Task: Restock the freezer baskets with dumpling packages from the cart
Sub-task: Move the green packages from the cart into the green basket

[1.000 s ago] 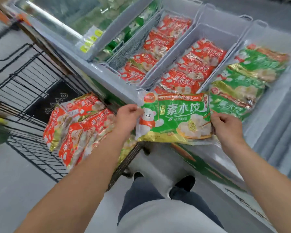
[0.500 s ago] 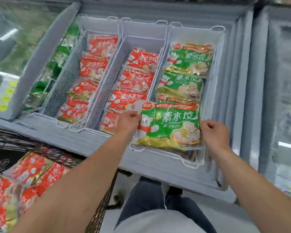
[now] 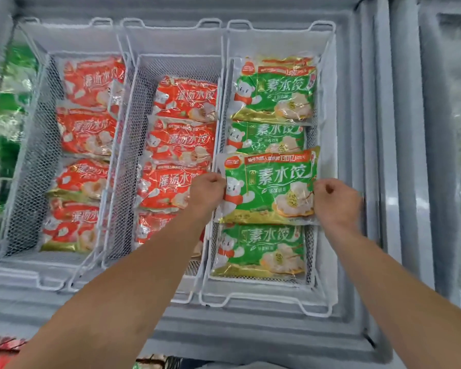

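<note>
the green package (image 3: 270, 186) has moved over the right basket (image 3: 328, 166), both hands' fingers (image 3: 210, 182) pinching its side edges.

Three wire baskets (image 3: 328, 161) in view: eight red dumpling packages (image 3: 184, 98) across two of them, four green dumpling packages (image 3: 272, 89), two hands (image 3: 208, 191).

Right basket (image 3: 328, 83): green packages (image 3: 273, 91) cover the floor front to back; the held package (image 3: 270, 187) spans wall to wall, both hands wedged at its ends. Middle basket (image 3: 176, 62): bare mesh strip at back edge, open from above. Left basket (image 3: 37, 107): red packages (image 3: 88, 131) throughout.
</note>
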The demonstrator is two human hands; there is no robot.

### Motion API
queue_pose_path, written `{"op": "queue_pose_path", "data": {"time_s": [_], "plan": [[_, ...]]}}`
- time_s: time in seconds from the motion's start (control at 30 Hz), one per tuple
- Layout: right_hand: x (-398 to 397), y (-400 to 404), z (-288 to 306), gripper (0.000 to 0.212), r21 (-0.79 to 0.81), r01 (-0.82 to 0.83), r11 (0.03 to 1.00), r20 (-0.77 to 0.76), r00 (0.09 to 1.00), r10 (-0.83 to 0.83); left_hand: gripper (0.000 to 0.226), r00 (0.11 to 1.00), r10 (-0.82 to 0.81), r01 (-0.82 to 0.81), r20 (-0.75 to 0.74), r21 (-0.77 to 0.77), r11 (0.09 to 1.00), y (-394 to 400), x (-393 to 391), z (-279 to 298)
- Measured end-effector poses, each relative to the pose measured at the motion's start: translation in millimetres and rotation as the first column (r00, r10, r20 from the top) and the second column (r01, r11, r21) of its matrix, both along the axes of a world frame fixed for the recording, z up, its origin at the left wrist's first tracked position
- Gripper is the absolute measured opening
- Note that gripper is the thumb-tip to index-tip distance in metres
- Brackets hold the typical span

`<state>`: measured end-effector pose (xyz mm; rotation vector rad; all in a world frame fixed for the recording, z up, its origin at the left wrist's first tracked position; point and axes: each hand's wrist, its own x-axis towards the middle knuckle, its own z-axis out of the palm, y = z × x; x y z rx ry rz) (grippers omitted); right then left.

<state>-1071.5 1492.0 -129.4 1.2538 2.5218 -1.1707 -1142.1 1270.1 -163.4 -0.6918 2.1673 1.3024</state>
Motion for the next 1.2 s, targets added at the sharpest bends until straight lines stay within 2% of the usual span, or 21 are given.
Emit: {"op": "queue_pose_path", "data": {"time_s": [0.03,0.07,0.17,0.23,0.3,0.4,0.53,0.67,0.8,0.93,1.1,1.2], "plan": [[-3.4,0.5,-3.1,0.024,-0.009,-0.014,1.0,0.037,0.999,0.014,0.015,0.999,-0.035,0.035,0.019,-0.005,0.999,1.1,-3.0,-3.2],[-6.3,0.1,-7.8,0.021,-0.043,-0.055,0.998,0.092,0.994,0.059,0.019,0.994,-0.1,0.101,0.042,-0.021,0.995,1.8,-5.7,-6.1],[-7.9,-6.5,-19.7,0.003,-0.196,-0.202,0.96,0.262,0.932,0.25,0.051,0.921,-0.367,0.38,0.133,-0.084,0.921,3.9,-9.0,-16.7],[-5.2,-11.5,-23.9,0.014,-0.248,-0.238,0.939,0.304,0.901,0.308,0.057,0.851,-0.49,0.51,0.19,-0.078,0.857,8.1,-4.2,-18.2],[-3.0,-15.5,-26.8,0.018,-0.253,-0.261,0.932,0.32,0.886,0.335,0.058,0.821,-0.529,0.55,0.216,-0.046,0.834,10.1,1.0,-19.1],[1.9,-16.7,-27.0,0.052,-0.257,-0.267,0.929,0.361,0.865,0.348,0.052,0.832,-0.515,0.531,0.207,-0.025,0.847,8.8,10.5,-16.4],[5.8,-15.9,-12.9,0.054,-0.26,-0.322,0.91,0.327,0.858,0.397,0.047,0.861,-0.485,0.493,0.153,-0.013,0.87,5.2,24.7,-5.0],[13.0,-17.7,4.4,0.047,-0.191,-0.441,0.877,0.262,0.838,0.479,0.044,0.919,-0.386,0.388,0.084,-0.001,0.922,1.6,43.2,11.8],[31.4,-27.4,19.1,0.043,-0.157,-0.579,0.8,0.183,0.779,0.6,0.046,0.958,-0.285,0.285,0.022,-0.026,0.958,-14.6,76.5,31.9],[60.8,-49.0,36.2,0.043,-0.112,-0.744,0.658,0.088,0.653,0.753,0.038,0.988,-0.075,0.072,-0.131,-0.026,0.997,-40.7,136.1,67.9],[102.9,-94.8,62.8,0.032,-0.039,-0.871,0.49,-0.06,0.492,0.869,0.021,0.928,0.238,-0.256,-0.287,-0.026,0.966,-79.9,224.8,104.1],[127.4,-125.0,77.5,0.028,-0.009,-0.889,0.457,-0.155,0.453,0.878,0.018,0.868,0.381,-0.4,-0.318,0.008,0.917,-100.7,277.8,112.3]]}}
